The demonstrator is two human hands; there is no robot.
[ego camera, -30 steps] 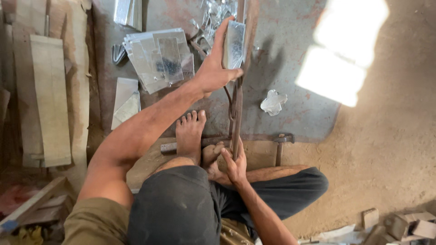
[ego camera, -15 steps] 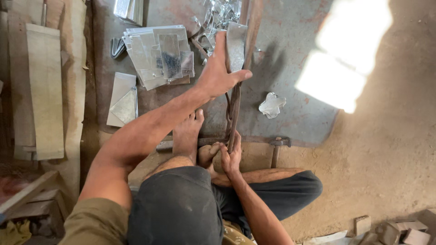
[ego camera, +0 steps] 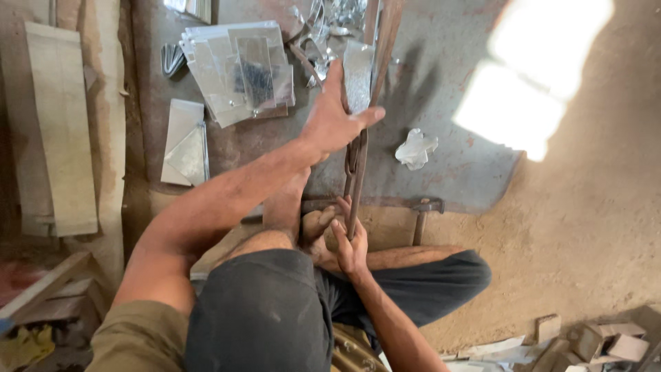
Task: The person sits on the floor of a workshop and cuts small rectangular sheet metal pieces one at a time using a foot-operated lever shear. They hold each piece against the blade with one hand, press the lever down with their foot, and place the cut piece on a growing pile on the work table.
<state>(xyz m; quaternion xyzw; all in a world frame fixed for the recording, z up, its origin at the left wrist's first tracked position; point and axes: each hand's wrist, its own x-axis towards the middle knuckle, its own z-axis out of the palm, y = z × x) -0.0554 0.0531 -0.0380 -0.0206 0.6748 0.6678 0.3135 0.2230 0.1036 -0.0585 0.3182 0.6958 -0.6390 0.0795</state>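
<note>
Sheet-metal strip, a shiny narrow rectangle, stands against the long rusty shears near the far middle of the grey floor mat. The left hand reaches forward on an outstretched arm, palm on the strip, fingers spread along it, its grip grasping the strip's near end. The right hand sits low by the bare feet, its grip clenched around the lower shear handle. Both shear bars are dark, thin and straight. A stack of cut metal sheets lies near the mat's far left corner, with a folded sheet nearer beside it. Curly offcuts pile at the far edge. A crumpled pale scrap lies just right of the shears. A hammer rests at the mat's near edge.
</note>
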